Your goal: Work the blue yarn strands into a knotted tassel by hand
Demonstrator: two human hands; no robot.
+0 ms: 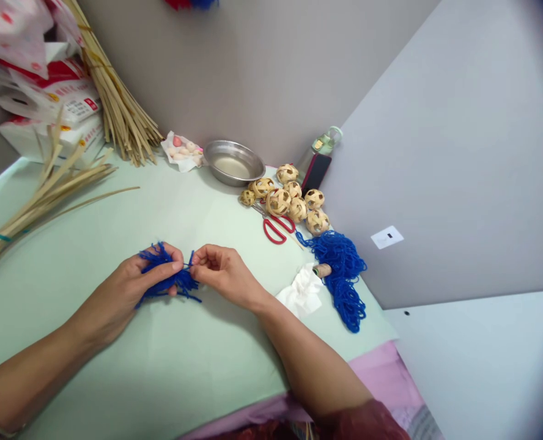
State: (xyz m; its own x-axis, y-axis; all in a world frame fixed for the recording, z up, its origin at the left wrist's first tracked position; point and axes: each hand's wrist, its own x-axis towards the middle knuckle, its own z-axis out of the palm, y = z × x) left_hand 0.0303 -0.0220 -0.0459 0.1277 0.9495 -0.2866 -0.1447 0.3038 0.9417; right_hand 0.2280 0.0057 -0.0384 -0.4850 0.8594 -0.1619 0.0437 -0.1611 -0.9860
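Observation:
A bundle of cut blue yarn (156,264) lies in my left hand (136,275), whose thumb presses across its middle while loose ends stick out on both sides. My right hand (221,272) meets it from the right, thumb and forefinger pinched on a strand of blue yarn (191,260) at the bundle's edge. Both hands are just above the pale green tabletop (198,373). Off to the right, a long skein of blue yarn (345,263) rests near the table's edge, with a small spool of thread (321,270) against it.
Red-handled scissors (275,232) lie beside several woven bamboo balls (279,201). Behind them are a metal bowl (233,162), a phone (316,173) and a green-topped bottle (325,142). A crumpled tissue (301,292) is near my right forearm. Bamboo strips (37,195) lie at left.

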